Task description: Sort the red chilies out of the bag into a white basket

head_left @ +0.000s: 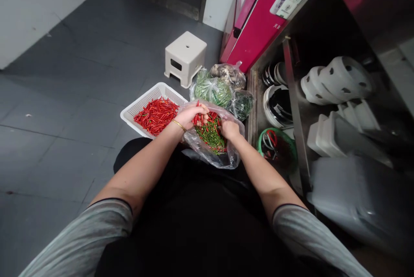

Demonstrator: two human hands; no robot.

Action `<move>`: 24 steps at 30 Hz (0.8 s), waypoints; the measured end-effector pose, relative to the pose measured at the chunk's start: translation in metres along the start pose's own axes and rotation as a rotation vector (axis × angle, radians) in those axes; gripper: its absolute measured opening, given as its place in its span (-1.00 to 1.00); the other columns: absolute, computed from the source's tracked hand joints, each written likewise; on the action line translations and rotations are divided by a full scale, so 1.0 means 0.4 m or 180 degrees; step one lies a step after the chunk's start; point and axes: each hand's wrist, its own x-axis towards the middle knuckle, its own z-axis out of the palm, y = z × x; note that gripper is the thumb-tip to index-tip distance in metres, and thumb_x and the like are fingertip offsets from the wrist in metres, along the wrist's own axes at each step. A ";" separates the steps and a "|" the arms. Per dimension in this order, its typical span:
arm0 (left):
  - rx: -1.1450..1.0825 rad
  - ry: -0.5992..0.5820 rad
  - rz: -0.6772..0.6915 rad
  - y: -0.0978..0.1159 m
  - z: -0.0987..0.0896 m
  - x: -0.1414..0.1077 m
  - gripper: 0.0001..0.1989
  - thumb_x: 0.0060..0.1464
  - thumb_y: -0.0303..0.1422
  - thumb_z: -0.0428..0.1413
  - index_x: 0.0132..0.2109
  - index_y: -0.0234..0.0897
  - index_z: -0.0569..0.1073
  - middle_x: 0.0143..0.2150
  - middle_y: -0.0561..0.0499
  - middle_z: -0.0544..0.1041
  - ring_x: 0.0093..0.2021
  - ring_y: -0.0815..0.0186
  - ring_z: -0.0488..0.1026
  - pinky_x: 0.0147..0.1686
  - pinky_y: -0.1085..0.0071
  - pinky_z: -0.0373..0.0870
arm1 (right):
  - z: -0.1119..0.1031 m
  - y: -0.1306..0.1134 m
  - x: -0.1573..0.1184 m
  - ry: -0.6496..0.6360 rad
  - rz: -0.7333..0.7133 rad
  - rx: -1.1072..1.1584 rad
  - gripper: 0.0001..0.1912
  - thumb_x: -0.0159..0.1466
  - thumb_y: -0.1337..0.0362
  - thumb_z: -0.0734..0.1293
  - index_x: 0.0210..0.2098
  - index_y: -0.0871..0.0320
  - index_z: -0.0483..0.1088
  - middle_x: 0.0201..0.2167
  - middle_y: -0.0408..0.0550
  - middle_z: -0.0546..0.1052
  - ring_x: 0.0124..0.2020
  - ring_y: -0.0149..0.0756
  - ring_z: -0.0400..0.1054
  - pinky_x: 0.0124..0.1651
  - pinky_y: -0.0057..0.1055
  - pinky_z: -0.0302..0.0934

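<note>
A clear plastic bag [233, 158] lies open in front of me, with red chillies and green stems [211, 135] in it. My left hand [193, 115], a gold bangle at its wrist, is over the bag's left side. Its fingers are curled round several red chillies [198, 118]. At the bag's right side my right hand [230, 129] is closed, its fingertips turned inward against the chillies; what they pinch is hidden. To the left stands a white perforated basket [127, 115] holding many red chillies [157, 115].
A white stool [186, 53] stands beyond the basket. Bags of green vegetables [213, 89] and mushrooms [228, 74] lie behind my bag. On the right, a metal shelf [299, 126] holds white containers [336, 81], and a green basket [281, 132] holds red-handled scissors [271, 141].
</note>
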 end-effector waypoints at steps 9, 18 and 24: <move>0.1037 0.0488 -0.0610 -0.085 0.009 0.035 -0.67 -0.01 -0.16 0.24 -0.45 -0.33 0.36 -0.64 0.06 0.38 -0.73 0.53 0.18 -0.74 0.55 -0.10 | -0.085 -0.009 -0.059 0.0451 -0.1177 0.0637 -0.80 0.34 0.26 0.22 -0.26 0.21 0.44 -0.26 0.07 0.54 -0.23 -0.20 0.41 -0.12 -0.34 0.23; 0.3111 -0.0141 0.1495 -0.083 0.060 -0.012 -0.95 0.03 -0.40 0.11 -0.33 -0.30 0.41 -0.38 -0.01 0.45 -0.39 0.35 0.39 -0.44 0.47 0.24 | -0.055 0.006 -0.063 -0.0280 -0.1566 0.1768 -0.88 0.31 0.28 0.27 -0.31 0.21 0.37 -0.47 -0.03 0.49 -0.42 -0.25 0.40 -0.28 -0.32 0.31; 0.1733 0.0070 0.1353 -0.052 0.075 -0.021 -0.89 0.06 -0.35 0.13 -0.32 -0.31 0.39 -0.46 0.05 0.39 -0.50 0.44 0.31 -0.51 0.53 0.20 | -0.075 0.003 -0.101 -0.0849 -0.1188 0.3684 -0.66 0.28 -0.04 0.24 -0.31 0.13 0.30 -0.76 -0.36 0.16 -0.80 -0.49 0.07 -0.72 -0.55 0.00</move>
